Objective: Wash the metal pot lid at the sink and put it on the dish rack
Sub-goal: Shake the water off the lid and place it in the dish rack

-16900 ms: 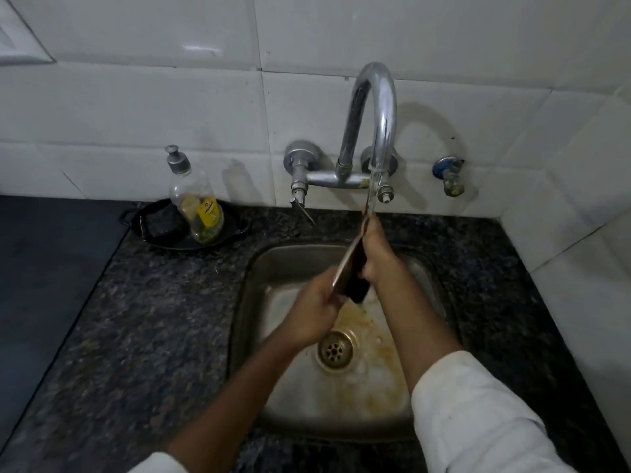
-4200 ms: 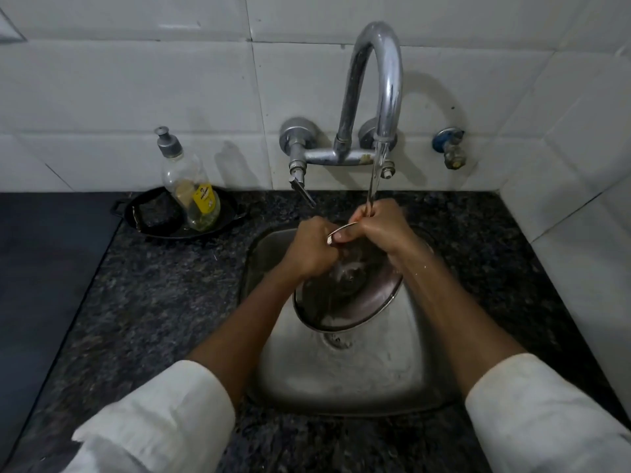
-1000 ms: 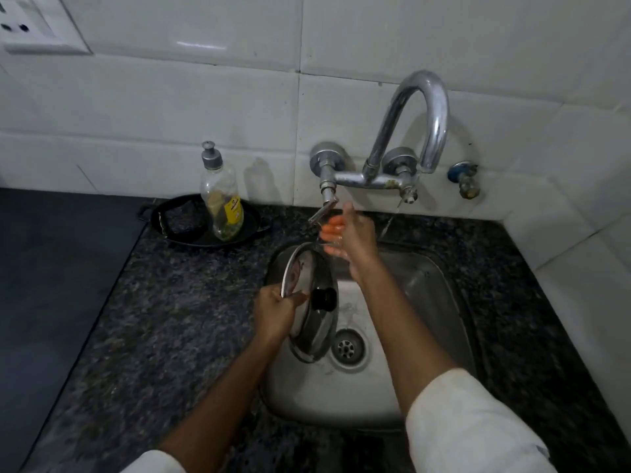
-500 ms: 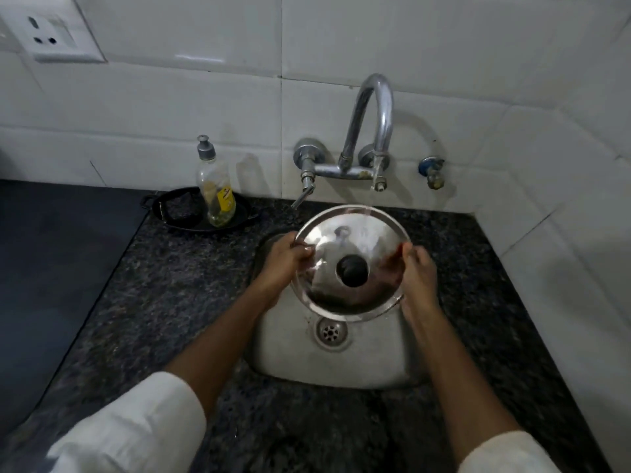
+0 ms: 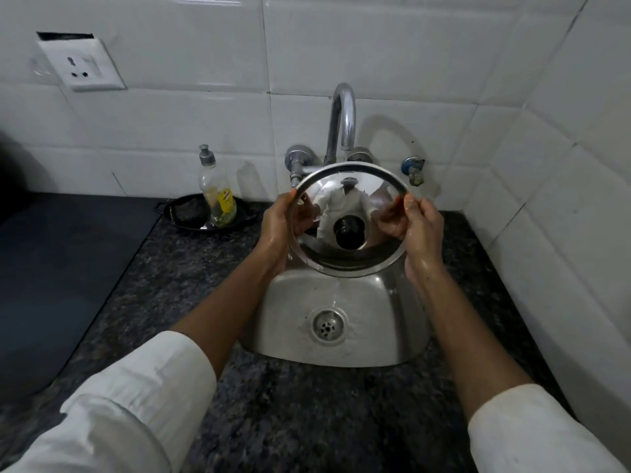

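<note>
A round shiny metal pot lid (image 5: 351, 199) with a black knob at its middle is held up over the back of the steel sink (image 5: 290, 322), top face tilted toward me. My left hand (image 5: 276, 223) grips its left rim and my right hand (image 5: 423, 230) grips its right rim. The lid hides the lower part of the curved chrome tap (image 5: 343, 121). Drops of water fall from the lid's lower edge into the basin. No dish rack is in view.
A dish soap bottle (image 5: 216, 189) stands in a black tray (image 5: 184, 213) on the dark granite counter (image 5: 191, 274) left of the sink. A wall socket (image 5: 82, 64) sits on the white tiles. A tiled wall closes off the right side.
The tap has stopped running. My right hand came off the tap and took the lid's right rim. Both hands have raised the lid higher, in front of the tap.
</note>
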